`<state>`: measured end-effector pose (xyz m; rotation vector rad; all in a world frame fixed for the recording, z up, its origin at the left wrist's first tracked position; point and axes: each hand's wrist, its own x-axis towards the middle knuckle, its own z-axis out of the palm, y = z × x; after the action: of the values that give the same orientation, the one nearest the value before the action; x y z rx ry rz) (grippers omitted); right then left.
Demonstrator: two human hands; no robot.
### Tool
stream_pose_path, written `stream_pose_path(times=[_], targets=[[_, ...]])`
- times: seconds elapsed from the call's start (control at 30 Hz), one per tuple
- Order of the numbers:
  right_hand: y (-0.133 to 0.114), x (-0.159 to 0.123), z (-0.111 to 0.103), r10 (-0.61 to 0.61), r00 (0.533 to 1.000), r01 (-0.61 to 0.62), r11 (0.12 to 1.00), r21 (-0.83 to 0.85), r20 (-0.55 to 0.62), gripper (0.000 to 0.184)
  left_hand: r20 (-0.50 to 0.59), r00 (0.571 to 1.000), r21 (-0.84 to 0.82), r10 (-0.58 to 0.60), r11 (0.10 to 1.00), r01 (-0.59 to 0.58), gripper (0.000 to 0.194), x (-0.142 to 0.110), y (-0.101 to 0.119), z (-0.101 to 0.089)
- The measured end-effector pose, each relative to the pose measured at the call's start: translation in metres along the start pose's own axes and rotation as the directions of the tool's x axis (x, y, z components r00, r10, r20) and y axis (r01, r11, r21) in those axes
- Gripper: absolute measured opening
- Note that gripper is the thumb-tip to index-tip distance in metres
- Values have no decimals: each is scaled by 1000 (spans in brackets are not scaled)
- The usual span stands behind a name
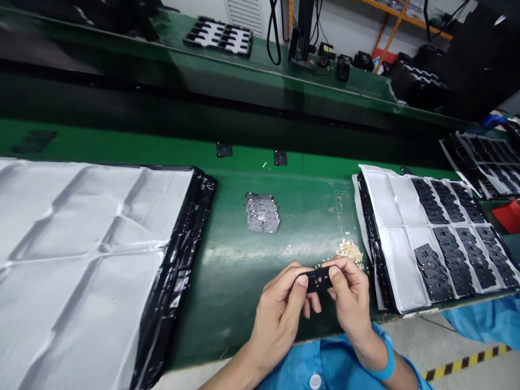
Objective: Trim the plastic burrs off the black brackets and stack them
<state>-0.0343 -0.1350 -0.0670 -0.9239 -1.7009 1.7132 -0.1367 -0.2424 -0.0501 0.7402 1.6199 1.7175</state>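
A small black plastic part (318,280) with cut-outs is held level between both hands, above the front of the green bench. My left hand (282,303) pinches its left end between thumb and fingers. At the opposite end, my right hand (350,284) grips it the same way, a blue band around that wrist. Just beyond the right hand lies a heap of tiny pale bits (350,252). Farther off, a row of overlapping flat dark parts (262,213) rests on the bench.
On the left stands a stack of black trays under a white liner (81,227). To the right, a white-lined tray (406,238) carries rows of black parts. Two black pieces, one (223,149) left and one (280,157) right, lie on the green strip beyond. A raised shelf (260,65) runs behind.
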Motion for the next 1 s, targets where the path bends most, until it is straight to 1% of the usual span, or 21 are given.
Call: stream_pose_path(times=[0.1, 0.23, 0.3, 0.43, 0.57, 0.73, 0.87, 1.0], targets=[[1, 3, -3, 78, 994, -84, 993, 87, 74, 34, 7, 1000, -10, -10, 1000, 10, 32, 1, 1, -3], [1, 3, -6, 117, 977, -143, 980, 138, 180, 30, 12, 994, -68, -104, 992, 105, 37, 3, 3, -7], [-1, 1, -6, 120, 974, -148, 979, 137, 195, 31, 19, 990, -87, -143, 986, 144, 39, 2, 5, -8], [-6, -1, -3, 106, 981, -124, 987, 103, 162, 31, 27, 983, -110, -180, 977, 182, 37, 1, 6, -9], [-8, 0, 2, 101, 989, -109, 991, 71, 112, 35, 42, 978, -104, -206, 972, 209, 34, -1, 5, -10], [-5, 4, 7, 127, 991, -129, 990, 60, 45, 36, 56, 965, -117, -254, 959, 259, 35, -2, 5, -12], [-2, 4, 8, 161, 986, -164, 984, 76, 39, 36, 118, 954, -185, -277, 937, 295, 33, -2, 11, -16], [-2, 3, 8, 160, 986, -163, 985, 60, 51, 35, 139, 948, -254, -286, 915, 314, 30, -2, 15, -19]])
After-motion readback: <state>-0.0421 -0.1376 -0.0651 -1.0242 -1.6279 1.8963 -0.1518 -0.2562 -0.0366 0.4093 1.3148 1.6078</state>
